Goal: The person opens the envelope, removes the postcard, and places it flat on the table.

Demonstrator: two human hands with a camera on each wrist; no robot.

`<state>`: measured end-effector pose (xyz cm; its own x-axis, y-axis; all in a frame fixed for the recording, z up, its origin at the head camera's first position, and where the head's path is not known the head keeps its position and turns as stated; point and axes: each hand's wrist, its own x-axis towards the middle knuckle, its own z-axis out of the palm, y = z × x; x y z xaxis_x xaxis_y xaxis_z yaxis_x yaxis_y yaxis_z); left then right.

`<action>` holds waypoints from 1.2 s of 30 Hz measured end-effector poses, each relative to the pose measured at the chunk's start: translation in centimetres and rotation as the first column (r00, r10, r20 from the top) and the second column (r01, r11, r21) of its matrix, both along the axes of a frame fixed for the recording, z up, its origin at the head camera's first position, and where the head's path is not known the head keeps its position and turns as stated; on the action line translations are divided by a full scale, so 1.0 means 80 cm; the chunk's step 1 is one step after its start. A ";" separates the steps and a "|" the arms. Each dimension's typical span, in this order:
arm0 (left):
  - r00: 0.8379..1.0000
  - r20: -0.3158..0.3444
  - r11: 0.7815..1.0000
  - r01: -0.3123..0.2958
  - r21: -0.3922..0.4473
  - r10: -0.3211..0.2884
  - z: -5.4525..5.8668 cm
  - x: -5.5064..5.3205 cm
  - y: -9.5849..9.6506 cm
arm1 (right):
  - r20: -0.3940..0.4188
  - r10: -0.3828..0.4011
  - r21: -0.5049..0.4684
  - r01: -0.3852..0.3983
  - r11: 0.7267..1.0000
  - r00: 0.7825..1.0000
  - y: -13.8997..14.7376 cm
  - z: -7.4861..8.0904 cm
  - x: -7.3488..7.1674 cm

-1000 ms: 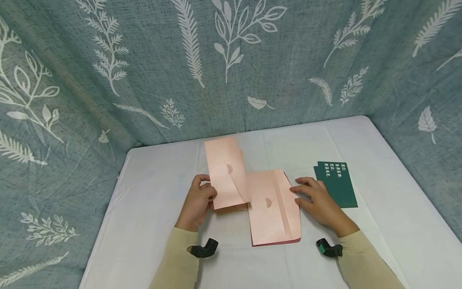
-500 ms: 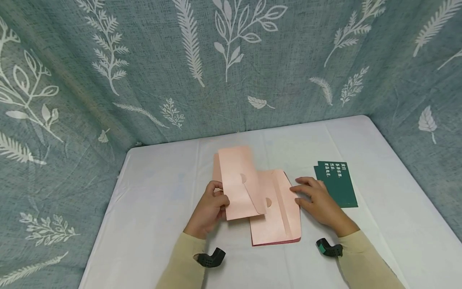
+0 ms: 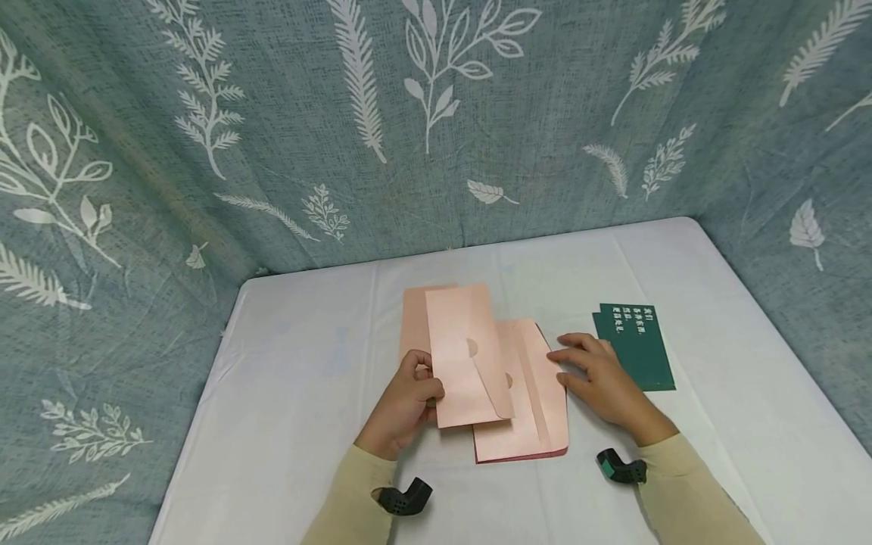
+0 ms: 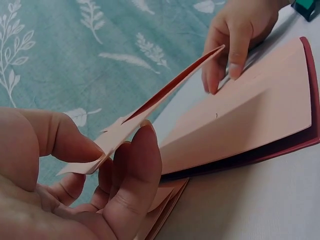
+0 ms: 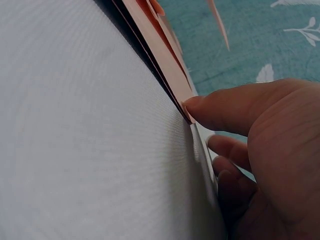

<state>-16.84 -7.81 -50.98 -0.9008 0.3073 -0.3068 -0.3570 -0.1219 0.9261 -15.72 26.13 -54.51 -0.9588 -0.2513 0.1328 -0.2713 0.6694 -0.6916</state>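
Note:
My left hand (image 3: 403,401) pinches the left edge of a pink envelope (image 3: 459,390) between thumb and fingers. That envelope is raised and overlaps a second pink envelope (image 3: 507,440) lying on the table with its flap spread to the right. A dark red layer (image 4: 314,95) shows beneath the second envelope in the left wrist view. My right hand (image 3: 602,378) rests at that envelope's right edge, its thumb (image 5: 220,106) touching the edge and its fingers loosely bent. More pink paper (image 3: 414,322) lies behind the raised envelope, partly hidden.
Dark green cards (image 3: 643,356) with white characters lie overlapped beyond my right hand. A white cloth covers the table (image 3: 300,378). A patterned teal curtain (image 3: 409,197) stands behind the table and along both sides.
My left hand has carried the pink envelope right and toward me, over the second envelope, uncovering more of the pink paper behind it. The right hand has stayed in place.

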 end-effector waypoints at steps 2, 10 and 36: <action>1.000 0.005 1.000 0.001 0.000 -0.001 0.000 0.000 0.000 | 0.005 -0.001 0.001 0.001 1.000 1.000 0.000 0.000 0.000; 0.999 0.016 0.999 0.039 0.017 -0.040 0.000 0.006 0.004 | 0.020 -0.003 0.006 0.003 1.000 1.000 0.000 0.001 0.000; 0.999 0.016 0.991 0.048 -0.126 -0.046 -0.006 0.029 0.026 | 0.021 -0.006 -0.002 0.006 1.000 1.000 -0.001 0.005 -0.001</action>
<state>-14.50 -5.69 -51.48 -0.8822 0.3071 -0.3570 -0.3713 0.0129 0.9284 -15.81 26.03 -54.09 -0.9629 -0.2450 0.1128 -0.2522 0.6695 -0.6987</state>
